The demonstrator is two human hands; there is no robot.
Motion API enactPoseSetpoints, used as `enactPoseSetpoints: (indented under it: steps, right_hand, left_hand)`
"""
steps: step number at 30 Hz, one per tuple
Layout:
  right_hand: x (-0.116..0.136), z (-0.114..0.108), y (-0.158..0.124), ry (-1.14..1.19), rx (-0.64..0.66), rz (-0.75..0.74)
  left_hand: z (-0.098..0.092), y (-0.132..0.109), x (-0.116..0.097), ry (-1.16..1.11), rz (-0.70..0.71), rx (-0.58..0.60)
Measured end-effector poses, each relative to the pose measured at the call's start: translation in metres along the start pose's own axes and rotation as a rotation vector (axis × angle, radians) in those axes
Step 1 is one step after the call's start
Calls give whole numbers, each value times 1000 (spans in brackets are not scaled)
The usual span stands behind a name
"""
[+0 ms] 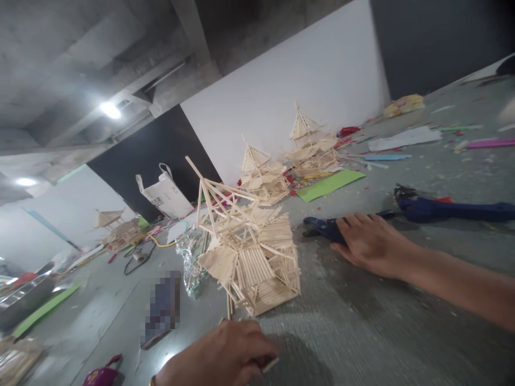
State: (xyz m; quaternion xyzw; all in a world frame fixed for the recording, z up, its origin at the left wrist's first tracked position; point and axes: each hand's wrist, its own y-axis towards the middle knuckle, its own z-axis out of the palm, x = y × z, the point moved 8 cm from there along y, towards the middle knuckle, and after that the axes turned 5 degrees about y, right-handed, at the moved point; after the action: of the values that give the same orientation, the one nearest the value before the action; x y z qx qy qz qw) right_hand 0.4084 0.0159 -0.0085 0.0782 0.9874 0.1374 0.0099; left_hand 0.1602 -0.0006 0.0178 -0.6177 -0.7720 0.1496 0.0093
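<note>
Here the grey floor (362, 321) carries a stick-built model house (249, 257), standing just ahead of both hands. The right hand (368, 241) lies flat with its grip apart, fingers resting on a dark blue glue gun (333, 228) to the house's right. The left hand (223, 356), nearest the camera, has its grip closed on a thin stick (269, 365) below the house.
</note>
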Motion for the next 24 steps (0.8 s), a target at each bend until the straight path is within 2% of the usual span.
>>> enactPoseSetpoints:
  steps: [3,9,13,15,17,20,21,24]
  right_hand:
    - [0,1,1,-13,3,-2]
    - [-2,6,3,-35,16,14]
    - [-3,8,3,-42,13,6]
    - [-3,9,3,-43,6,7]
    - [-3,9,3,-42,-4,5]
    - [-4,11,4,-37,-23,-6]
    - [-4,12,4,-36,-30,-10]
    - [-5,13,4,-27,-51,-23]
  left_hand:
    - [0,-1,1,2,-15,-6]
    - [3,4,1,42,2,80]
    - [6,4,0,23,10,59]
    - [2,0,-2,13,-11,6]
    - [-14,-9,-6,-1,-41,-134]
    - [-59,-32,-4,0,-123,-446]
    - [-74,-39,-4,32,-112,-531]
    - [-108,-51,8,217,-164,-659]
